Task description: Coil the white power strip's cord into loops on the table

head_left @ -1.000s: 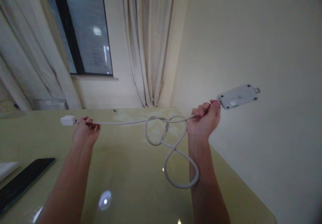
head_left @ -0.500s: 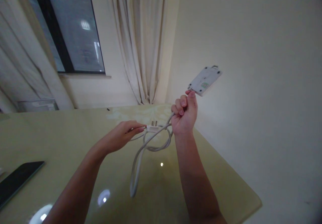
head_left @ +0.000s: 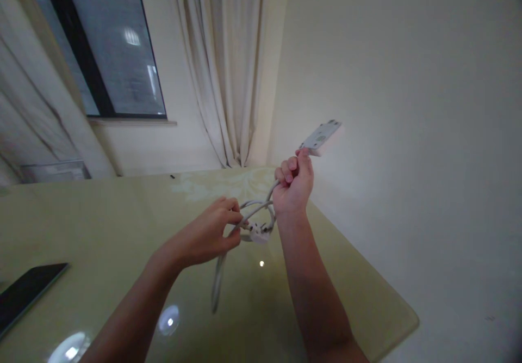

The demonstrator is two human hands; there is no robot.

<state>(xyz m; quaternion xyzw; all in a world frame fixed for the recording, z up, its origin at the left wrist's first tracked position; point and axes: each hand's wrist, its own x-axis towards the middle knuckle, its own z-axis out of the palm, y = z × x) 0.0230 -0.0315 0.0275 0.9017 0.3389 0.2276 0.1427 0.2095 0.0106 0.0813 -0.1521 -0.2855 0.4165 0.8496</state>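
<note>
My right hand (head_left: 294, 182) is closed around the grey power cord near a white power strip (head_left: 321, 135), which sticks out above the fist with its underside partly showing. From that fist the cord (head_left: 218, 282) hangs in loops over the table. My left hand (head_left: 216, 231) pinches the cord close to its white plug (head_left: 259, 233), among the loops. The plug points toward my right wrist, and part of it overlaps the cord. How the strands cross behind the left fingers is hidden.
A glossy yellow-green table (head_left: 122, 227) lies under both hands, its right edge along a bare wall (head_left: 391, 134). At the left rests a black tablet-like slab (head_left: 30, 289). Beyond the table are curtains (head_left: 228, 69) and a dark window (head_left: 114, 53).
My left hand has moved a little right, its fingers now curled around the cord by the plug. The plug has turned and dropped lower. The power strip has tilted flatter and sunk slightly.
</note>
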